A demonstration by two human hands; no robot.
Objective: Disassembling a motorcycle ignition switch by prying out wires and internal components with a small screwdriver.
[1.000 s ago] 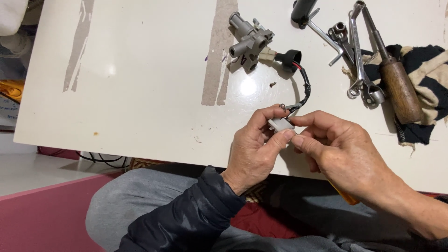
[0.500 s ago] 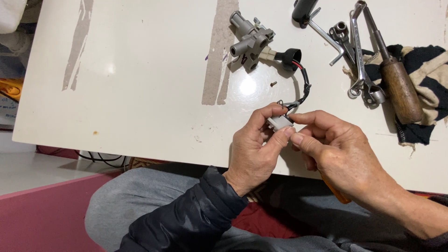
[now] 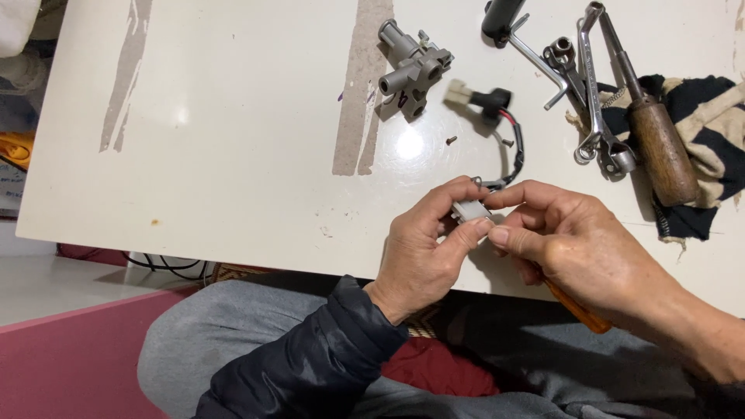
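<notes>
- The grey connector [image 3: 470, 209] sits at the near edge of the desk [image 3: 233, 155], pinched between both hands; against the picture half a second back it has hardly moved, only a touch lower and nearer the right hand.
- The left hand [image 3: 423, 252] grips it: thumb under its near side, forefinger curled over the top, fingers [image 3: 466, 233] closed on it, as before.
- The right hand [image 3: 578, 248] meets it from the other side, thumb and forefinger tips touching the connector's end; those fingers are closed on it too.
- An orange handle [image 3: 578, 310] pokes out beneath the right palm.
- A black and red cable [image 3: 516, 155] runs from the connector up to a black plug [image 3: 489, 99] with a pale tip, unchanged.
- Just beside the plug lies a grey metal housing [image 3: 411, 70]; two small screws [image 3: 451, 140] lie near the cable.
- Well apart, to the right: wrenches [image 3: 594, 93], a wooden-handled tool [image 3: 660, 147] and a striped rag [image 3: 706, 116].
</notes>
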